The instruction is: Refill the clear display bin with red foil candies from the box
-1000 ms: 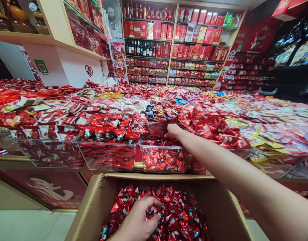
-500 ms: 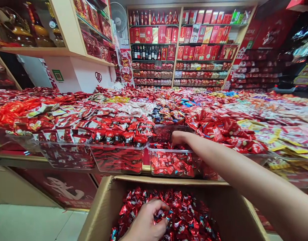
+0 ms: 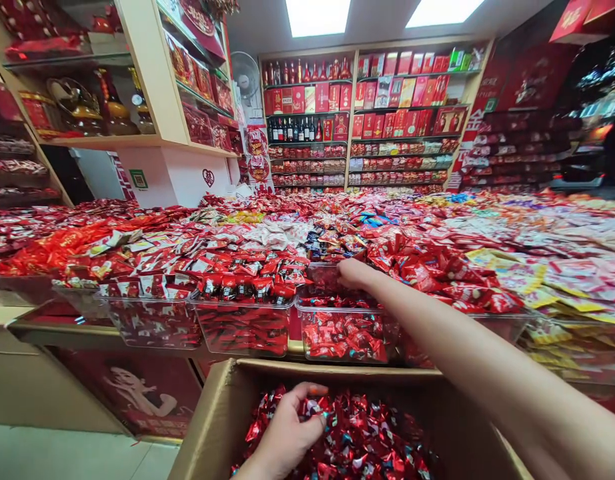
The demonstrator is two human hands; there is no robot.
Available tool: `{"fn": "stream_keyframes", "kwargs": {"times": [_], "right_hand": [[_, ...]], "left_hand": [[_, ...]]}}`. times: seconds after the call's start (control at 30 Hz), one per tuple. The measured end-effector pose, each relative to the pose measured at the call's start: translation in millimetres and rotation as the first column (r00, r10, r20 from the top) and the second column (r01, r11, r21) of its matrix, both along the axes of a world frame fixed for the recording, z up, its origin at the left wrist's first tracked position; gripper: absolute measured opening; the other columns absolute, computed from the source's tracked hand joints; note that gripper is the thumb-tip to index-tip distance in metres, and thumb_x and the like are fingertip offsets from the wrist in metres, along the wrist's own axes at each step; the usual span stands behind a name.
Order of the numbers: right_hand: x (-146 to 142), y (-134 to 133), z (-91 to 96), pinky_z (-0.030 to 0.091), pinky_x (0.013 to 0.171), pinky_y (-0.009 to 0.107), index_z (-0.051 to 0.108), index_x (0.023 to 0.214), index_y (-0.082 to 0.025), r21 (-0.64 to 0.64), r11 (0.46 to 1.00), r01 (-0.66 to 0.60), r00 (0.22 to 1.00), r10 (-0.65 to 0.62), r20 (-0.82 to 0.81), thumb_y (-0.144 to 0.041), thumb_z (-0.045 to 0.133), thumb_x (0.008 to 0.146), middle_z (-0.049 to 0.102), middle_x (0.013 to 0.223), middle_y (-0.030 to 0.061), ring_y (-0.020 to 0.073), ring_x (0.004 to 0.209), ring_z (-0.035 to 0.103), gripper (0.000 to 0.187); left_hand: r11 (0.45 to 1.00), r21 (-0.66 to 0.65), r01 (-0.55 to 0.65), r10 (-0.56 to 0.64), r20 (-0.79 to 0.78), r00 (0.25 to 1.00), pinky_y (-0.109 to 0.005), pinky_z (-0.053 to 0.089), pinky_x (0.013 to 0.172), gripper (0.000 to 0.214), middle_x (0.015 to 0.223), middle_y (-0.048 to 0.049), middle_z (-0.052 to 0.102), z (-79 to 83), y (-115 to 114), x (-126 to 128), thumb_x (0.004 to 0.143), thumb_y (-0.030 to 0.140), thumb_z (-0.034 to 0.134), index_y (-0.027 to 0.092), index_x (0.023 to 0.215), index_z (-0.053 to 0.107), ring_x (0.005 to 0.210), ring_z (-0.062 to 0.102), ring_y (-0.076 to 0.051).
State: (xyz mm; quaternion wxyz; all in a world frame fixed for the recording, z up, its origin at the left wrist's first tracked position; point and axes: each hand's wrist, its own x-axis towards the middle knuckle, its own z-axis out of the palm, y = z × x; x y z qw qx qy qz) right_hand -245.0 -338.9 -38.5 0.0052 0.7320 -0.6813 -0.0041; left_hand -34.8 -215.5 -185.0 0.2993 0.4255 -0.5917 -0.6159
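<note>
My left hand (image 3: pixel 291 427) is over a pile of red, shiny wrapped candies (image 3: pixel 360 433) inside a cardboard box (image 3: pixel 202 427). Its thumb and forefinger are spread apart, while the other fingers are hidden. My right arm stretches forward across the box, and my right hand (image 3: pixel 355 275) reaches down into a clear plastic bin (image 3: pixel 345 305). Red wrapped candies (image 3: pixel 340 337) show through the front of that bin. The fingers of my right hand are out of sight behind the hand, so what they hold cannot be seen.
Clear bins of dark red packets (image 3: pixel 242 327) stand left of my right hand. Larger red packets (image 3: pixel 432 273) are heaped to the right, with yellow packets (image 3: pixel 552 283) beyond. Shelves of bottles and red boxes (image 3: pixel 307 99) line the back wall. A fan (image 3: pixel 245 75) stands behind.
The view has tilted upward, bringing ceiling lights in. My left hand's thumb and forefinger show clearer above the candies. My right hand stays in the bin, slightly shifted.
</note>
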Motion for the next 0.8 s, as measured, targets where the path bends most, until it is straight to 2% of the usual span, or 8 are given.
{"fn": "stream_keyframes", "kwargs": {"times": [0.07,0.17,0.23,0.3,0.4,0.5,0.73,0.8], "right_hand": [[10,20,20.7,0.039,0.072,0.030,0.057,0.088,-0.008,-0.143,0.989,-0.027,0.999,0.029,0.013,-0.018,0.042,0.079,0.057,0.093,0.0146,0.0197,0.085,0.052,0.021],[29,77,32.9,0.036,0.077,0.027,0.053,0.094,-0.014,-0.348,0.923,-0.166,0.974,0.208,0.086,-0.023,0.034,0.083,0.055,0.094,0.0085,0.0155,0.089,0.048,0.024],[42,124,19.4,0.038,0.073,0.025,0.053,0.090,-0.015,-0.501,0.811,-0.303,0.865,0.455,0.212,-0.023,0.036,0.083,0.055,0.085,0.0055,0.0130,0.080,0.048,0.020],[51,165,-10.1,0.039,0.065,0.024,0.054,0.084,-0.017,-0.455,0.826,-0.333,0.798,0.504,0.330,-0.022,0.037,0.082,0.054,0.075,0.0029,0.0122,0.072,0.048,0.018],[55,197,-62.5,0.041,0.066,0.024,0.053,0.092,-0.019,-0.311,0.928,-0.205,0.752,0.353,0.557,-0.018,0.046,0.077,0.053,0.089,0.0045,0.0132,0.077,0.049,0.017],[50,196,-95.0,0.042,0.070,0.023,0.051,0.098,-0.020,-0.219,0.967,-0.131,0.604,0.253,0.756,-0.013,0.054,0.070,0.055,0.093,0.0028,0.0127,0.080,0.051,0.029],[39,182,-103.4,0.043,0.060,0.022,0.047,0.091,-0.019,-0.009,1.000,0.026,0.170,0.005,0.985,-0.020,0.054,0.070,0.055,0.079,0.0005,0.0121,0.070,0.051,0.022],[38,182,-103.9,0.041,0.059,0.021,0.045,0.087,-0.019,0.011,0.999,0.039,0.115,-0.016,0.993,-0.019,0.057,0.068,0.053,0.074,-0.0013,0.0111,0.068,0.049,0.022]], "left_hand": [[0.996,0.071,-0.046,0.054,-0.107,0.993,-0.021,0.038,0.058,0.032,0.070,0.0018,0.060,7.5,2,-1,0.059,0.013,0.058,0.016,0.090,0.056,0.059,0.050,-0.010],[0.985,0.155,-0.071,0.109,-0.248,0.963,-0.023,0.039,0.065,0.033,0.074,-0.0003,0.062,21.8,6,-2,0.058,0.015,0.063,0.017,0.089,0.056,0.065,0.054,-0.012],[0.977,0.214,-0.020,0.090,-0.322,0.943,-0.026,0.040,0.066,0.032,0.075,-0.0013,0.062,28.1,9,-2,0.059,0.018,0.065,0.017,0.090,0.055,0.066,0.056,-0.013],[0.968,0.247,0.048,0.053,-0.389,0.920,-0.025,0.041,0.064,0.030,0.074,-0.0010,0.062,29.4,11,-3,0.061,0.018,0.065,0.017,0.089,0.054,0.065,0.056,-0.012],[0.964,0.251,0.091,0.026,-0.426,0.904,-0.022,0.040,0.061,0.026,0.073,0.0006,0.061,25.4,14,-6,0.064,0.016,0.064,0.018,0.088,0.053,0.062,0.053,-0.009],[0.959,0.271,0.080,0.037,-0.402,0.915,-0.021,0.041,0.061,0.023,0.075,0.0000,0.061,23.2,16,-11,0.065,0.017,0.063,0.018,0.086,0.053,0.064,0.053,-0.008],[0.964,0.255,0.072,0.016,-0.325,0.945,-0.013,0.031,0.041,0.026,0.074,0.0011,0.057,27.9,12,-10,0.069,0.025,0.059,0.020,0.094,0.051,0.053,0.051,-0.005],[0.968,0.228,0.107,-0.045,-0.262,0.964,-0.013,0.025,0.035,0.026,0.073,0.0018,0.055,26.0,11,-9,0.070,0.029,0.058,0.020,0.094,0.051,0.045,0.048,-0.003]]}}
